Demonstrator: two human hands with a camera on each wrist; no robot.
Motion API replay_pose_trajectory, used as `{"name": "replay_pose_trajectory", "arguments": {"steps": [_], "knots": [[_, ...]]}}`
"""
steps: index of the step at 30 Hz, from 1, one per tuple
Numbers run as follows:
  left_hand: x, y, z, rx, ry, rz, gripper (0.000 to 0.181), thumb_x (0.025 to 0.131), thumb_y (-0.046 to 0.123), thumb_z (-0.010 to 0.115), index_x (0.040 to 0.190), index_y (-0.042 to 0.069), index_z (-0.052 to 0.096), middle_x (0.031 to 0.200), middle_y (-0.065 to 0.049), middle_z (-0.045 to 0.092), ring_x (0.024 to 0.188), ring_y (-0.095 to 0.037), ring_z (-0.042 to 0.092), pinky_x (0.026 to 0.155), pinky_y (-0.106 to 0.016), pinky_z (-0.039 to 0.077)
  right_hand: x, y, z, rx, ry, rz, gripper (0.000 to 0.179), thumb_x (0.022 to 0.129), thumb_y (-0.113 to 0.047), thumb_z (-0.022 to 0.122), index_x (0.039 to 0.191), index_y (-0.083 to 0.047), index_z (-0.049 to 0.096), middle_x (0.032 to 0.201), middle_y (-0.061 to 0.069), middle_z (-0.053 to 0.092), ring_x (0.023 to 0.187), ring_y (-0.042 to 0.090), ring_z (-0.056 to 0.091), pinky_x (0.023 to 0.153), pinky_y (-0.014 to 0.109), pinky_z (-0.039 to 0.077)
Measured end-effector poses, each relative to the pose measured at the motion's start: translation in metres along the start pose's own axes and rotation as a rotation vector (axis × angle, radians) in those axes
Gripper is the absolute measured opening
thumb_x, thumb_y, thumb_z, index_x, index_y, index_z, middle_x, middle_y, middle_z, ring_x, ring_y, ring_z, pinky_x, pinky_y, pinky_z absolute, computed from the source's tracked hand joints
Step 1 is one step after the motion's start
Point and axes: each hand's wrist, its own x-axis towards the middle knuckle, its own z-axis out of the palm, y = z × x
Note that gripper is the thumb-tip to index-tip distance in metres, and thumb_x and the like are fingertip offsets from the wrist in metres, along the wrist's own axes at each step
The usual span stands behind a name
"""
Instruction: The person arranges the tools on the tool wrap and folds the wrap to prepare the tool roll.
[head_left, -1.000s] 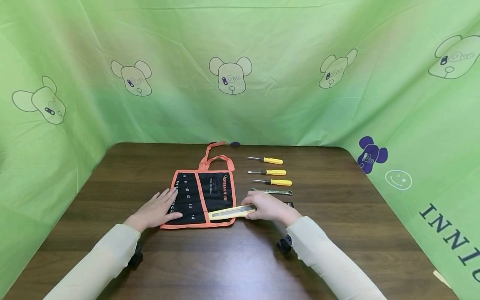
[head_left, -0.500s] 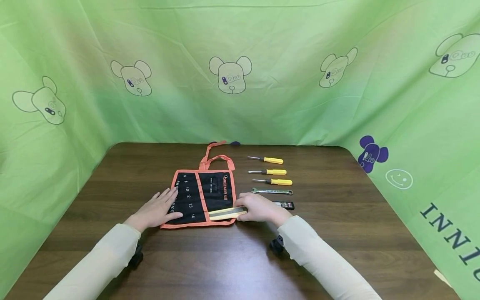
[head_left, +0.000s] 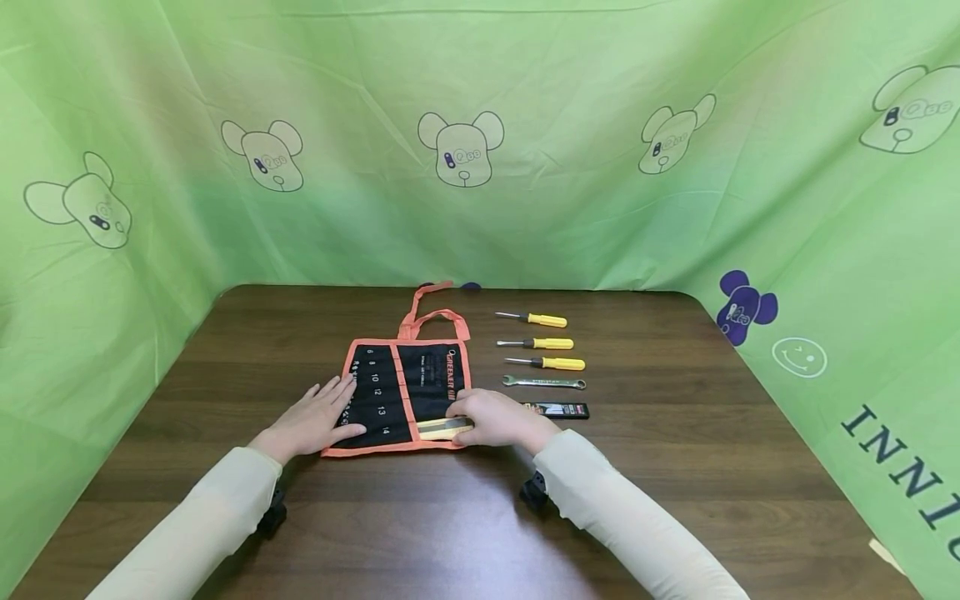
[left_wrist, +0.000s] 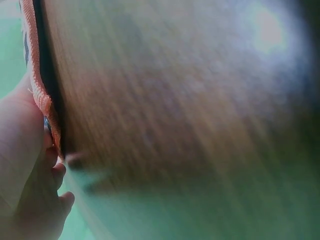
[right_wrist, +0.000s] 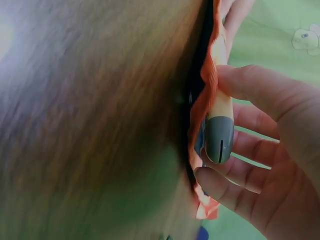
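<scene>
The flat yellow utility knife [head_left: 438,430] had been pushed farther left: less of its body was left showing beside the orange strip [head_left: 405,392] of the black fabric tool roll with orange edging [head_left: 431,400]. The right hand [head_left: 495,418] had been carried along, over the roll's right edge. The knife was therefore judged to be farther into its pocket, though not fully tucked in. It was grasped between thumb and fingers, its rounded grey end [right_wrist: 220,140] left exposed. The left hand [head_left: 311,421] was kept flat on the roll's left side, fingers straight, nothing gripped.

Counted: one roll, one knife, three yellow-handled screwdrivers with metal shafts [head_left: 558,364], one silver metal wrench [head_left: 543,383], one flat black printed packet [head_left: 567,410], two hands. Screwdrivers, wrench and packet were lined up right of the roll on one brown wood-grain table [head_left: 420,533]. Pocket contents could not be counted.
</scene>
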Motion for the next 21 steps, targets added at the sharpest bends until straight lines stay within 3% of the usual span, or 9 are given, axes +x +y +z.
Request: {"name": "replay_pose_trajectory", "arguments": {"steps": [7, 21], "knots": [[0.001, 0.001, -0.001, 0.019, -0.009, 0.001, 0.083, 0.09, 0.055, 0.046, 0.141, -0.008, 0.025, 0.147, -0.024, 0.021, 0.134, -0.038, 0.017, 0.104, -0.055, 0.015, 0.009, -0.007, 0.004, -0.002, 0.002, -0.027, 0.026, 0.079, -0.022, 0.07, 0.101, -0.007, 0.068, 0.088, -0.001, 0.056, 0.074, 0.01, 0.051, 0.068, 0.027, 0.045], [0.0, 0.004, -0.003, 0.026, -0.035, -0.028, 0.08, 0.092, 0.051, 0.045, 0.142, -0.007, 0.022, 0.148, -0.023, 0.018, 0.135, -0.038, 0.014, 0.104, -0.056, 0.011, 0.014, -0.005, 0.01, 0.119, -0.012, 0.029, 0.031, 0.081, -0.021, 0.07, 0.109, -0.006, 0.067, 0.095, 0.0, 0.059, 0.084, 0.011, 0.054, 0.075, 0.027, 0.046]]}}
